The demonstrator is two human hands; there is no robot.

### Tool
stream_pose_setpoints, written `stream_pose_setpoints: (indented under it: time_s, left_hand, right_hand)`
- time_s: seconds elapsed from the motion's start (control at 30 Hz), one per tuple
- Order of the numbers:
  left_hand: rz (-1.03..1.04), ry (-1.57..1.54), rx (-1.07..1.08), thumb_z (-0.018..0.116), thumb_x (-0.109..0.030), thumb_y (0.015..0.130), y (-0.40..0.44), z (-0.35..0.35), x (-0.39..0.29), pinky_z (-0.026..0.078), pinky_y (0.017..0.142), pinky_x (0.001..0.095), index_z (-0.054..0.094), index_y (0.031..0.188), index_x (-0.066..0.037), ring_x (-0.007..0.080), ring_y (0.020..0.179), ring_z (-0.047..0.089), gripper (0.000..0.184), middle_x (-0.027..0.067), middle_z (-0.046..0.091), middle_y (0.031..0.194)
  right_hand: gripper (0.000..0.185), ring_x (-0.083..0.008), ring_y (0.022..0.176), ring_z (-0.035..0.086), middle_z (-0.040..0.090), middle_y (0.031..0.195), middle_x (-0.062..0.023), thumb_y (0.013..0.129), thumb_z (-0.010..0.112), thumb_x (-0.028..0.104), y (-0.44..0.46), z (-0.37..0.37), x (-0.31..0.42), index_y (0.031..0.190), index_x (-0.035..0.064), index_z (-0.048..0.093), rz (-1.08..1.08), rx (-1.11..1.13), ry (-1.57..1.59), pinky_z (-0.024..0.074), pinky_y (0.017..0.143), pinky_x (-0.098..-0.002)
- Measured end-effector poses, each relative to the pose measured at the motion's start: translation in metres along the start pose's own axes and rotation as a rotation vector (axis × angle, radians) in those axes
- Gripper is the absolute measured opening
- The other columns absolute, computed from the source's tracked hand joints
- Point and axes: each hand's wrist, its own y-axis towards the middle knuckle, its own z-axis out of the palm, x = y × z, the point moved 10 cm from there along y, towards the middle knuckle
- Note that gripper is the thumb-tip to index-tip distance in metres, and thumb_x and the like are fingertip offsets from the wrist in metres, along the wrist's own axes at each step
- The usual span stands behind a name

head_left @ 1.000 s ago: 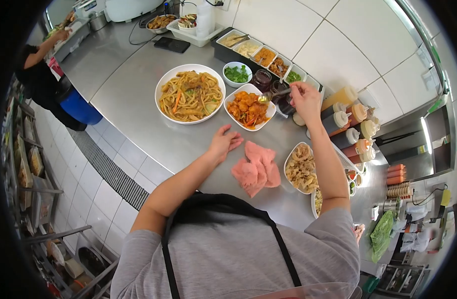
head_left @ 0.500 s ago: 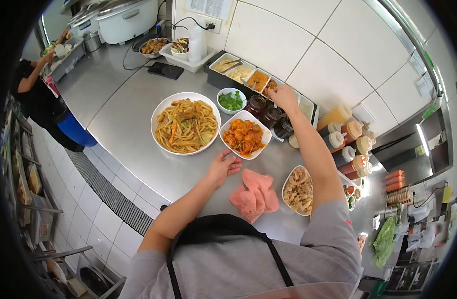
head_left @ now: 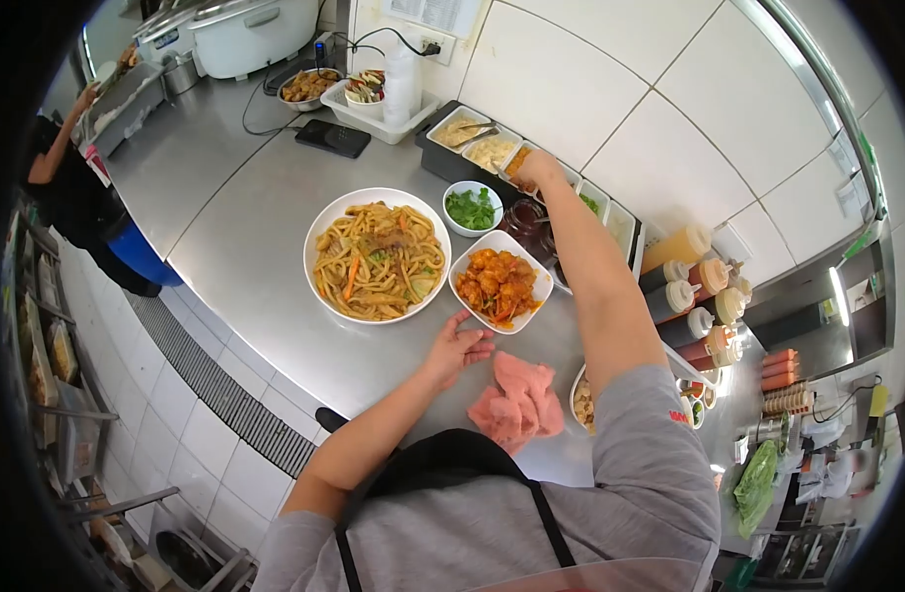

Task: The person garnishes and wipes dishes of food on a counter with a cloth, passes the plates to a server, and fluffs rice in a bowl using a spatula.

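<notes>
My right hand (head_left: 537,172) reaches into the black topping tray (head_left: 442,156), at the orange crumb topping (head_left: 517,160). Its fingers are bent together, and whatever they hold is hidden. My left hand (head_left: 456,352) is open, palm partly up and fingers apart, with its fingertips at the near edge of a square white bowl (head_left: 543,287). Saucy orange fried pieces (head_left: 497,285) fill that bowl. To its left stands a round white bowl (head_left: 312,283) of thick fried noodles (head_left: 378,259). A small bowl of green herbs (head_left: 471,208) sits behind, beside dark sauce jars (head_left: 522,218).
A pink cloth (head_left: 517,403) lies near my body, beside a partly hidden bowl of pale food (head_left: 581,400). Squeeze bottles (head_left: 681,296) crowd the right. A phone (head_left: 333,138) and white basket (head_left: 418,116) are at the back. Another person (head_left: 63,197) stands far left.
My right hand has moved left along the tray, from the brown topping to the orange one. My left hand stays by the square bowl. The view has shifted slightly.
</notes>
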Motion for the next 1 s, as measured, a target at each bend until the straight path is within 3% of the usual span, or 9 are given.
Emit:
stream_pose_setpoints:
  time_s: [0.07, 0.17, 0.27, 0.37, 0.67, 0.77, 0.87, 1.0]
  left_hand:
    - [0.0, -0.005, -0.002, 0.05, -0.007, 0.085, 0.001, -0.002, -0.001, 0.05, 0.073, 0.0302, 0.022, 0.128, -0.006, 0.0192, 0.083, 0.059, 0.051, 0.0127, 0.057, 0.1]
    - [0.013, 0.005, -0.001, 0.05, -0.009, 0.085, 0.001, -0.001, -0.001, 0.05, 0.074, 0.0316, 0.023, 0.127, -0.007, 0.0204, 0.083, 0.059, 0.05, 0.0142, 0.056, 0.102]
    - [0.013, 0.012, 0.011, 0.049, -0.009, 0.085, 0.003, -0.002, 0.0, 0.05, 0.074, 0.0312, 0.023, 0.128, -0.007, 0.0202, 0.083, 0.059, 0.05, 0.0137, 0.056, 0.102]
    - [0.016, 0.027, 0.015, 0.049, -0.009, 0.086, 0.0, 0.0, -0.002, 0.049, 0.075, 0.0309, 0.022, 0.128, -0.007, 0.0197, 0.084, 0.059, 0.05, 0.013, 0.056, 0.101]
    - [0.036, 0.03, 0.008, 0.049, -0.009, 0.085, 0.002, -0.001, -0.001, 0.05, 0.073, 0.0301, 0.021, 0.129, -0.007, 0.0194, 0.082, 0.059, 0.052, 0.0128, 0.057, 0.101]
    - [0.033, 0.044, 0.001, 0.05, -0.009, 0.085, 0.003, -0.002, 0.0, 0.05, 0.073, 0.0304, 0.021, 0.129, -0.006, 0.0195, 0.082, 0.059, 0.052, 0.0129, 0.057, 0.101]
    - [0.025, 0.044, -0.006, 0.051, -0.01, 0.085, 0.002, 0.0, -0.001, 0.05, 0.073, 0.0306, 0.021, 0.129, -0.006, 0.0196, 0.082, 0.059, 0.053, 0.013, 0.057, 0.101]
    - [0.032, 0.036, -0.005, 0.049, -0.007, 0.086, 0.002, -0.002, 0.0, 0.05, 0.073, 0.0305, 0.02, 0.129, -0.005, 0.0193, 0.082, 0.059, 0.052, 0.0132, 0.057, 0.101]
  right_hand:
    - [0.027, -0.0234, 0.076, 0.063, 0.065, 0.076, -0.0141, 0.062, 0.069, 0.025, -0.001, -0.017, 0.001, 0.077, 0.0029, 0.067, -0.04, -0.088, -0.071, 0.0499, 0.069, -0.0318]
    - [0.027, -0.0249, 0.079, 0.063, 0.065, 0.082, -0.0147, 0.063, 0.067, 0.024, 0.0, -0.01, -0.005, 0.079, 0.0027, 0.067, -0.056, 0.046, -0.065, 0.0498, 0.071, -0.0325]
    - [0.035, -0.0265, 0.098, 0.057, 0.059, 0.104, -0.0155, 0.066, 0.062, 0.02, -0.002, 0.003, -0.005, 0.097, 0.0046, 0.063, -0.027, 0.07, -0.165, 0.0469, 0.081, -0.0348]
    - [0.035, -0.0252, 0.096, 0.058, 0.06, 0.104, -0.0154, 0.065, 0.064, 0.022, -0.01, -0.011, -0.008, 0.096, 0.0042, 0.063, 0.038, -0.03, -0.052, 0.0472, 0.081, -0.0343]
    - [0.026, -0.024, 0.09, 0.06, 0.063, 0.094, -0.0152, 0.066, 0.061, 0.022, -0.001, -0.004, -0.031, 0.085, 0.0048, 0.066, 0.066, 0.251, -0.121, 0.0481, 0.078, -0.0339]
    - [0.025, -0.0267, 0.089, 0.06, 0.062, 0.095, -0.0162, 0.067, 0.059, 0.021, 0.001, -0.005, -0.017, 0.085, 0.0039, 0.065, -0.117, 0.183, -0.352, 0.0482, 0.078, -0.0347]
    - [0.025, -0.029, 0.091, 0.059, 0.062, 0.096, -0.0165, 0.069, 0.056, 0.017, 0.009, -0.029, -0.01, 0.088, 0.0037, 0.064, -0.206, -0.076, -0.247, 0.0482, 0.078, -0.036]
    - [0.026, -0.0306, 0.092, 0.058, 0.061, 0.097, -0.0169, 0.072, 0.05, 0.013, 0.0, -0.034, -0.001, 0.093, 0.0039, 0.061, -0.275, -0.028, -0.286, 0.0476, 0.078, -0.0379]
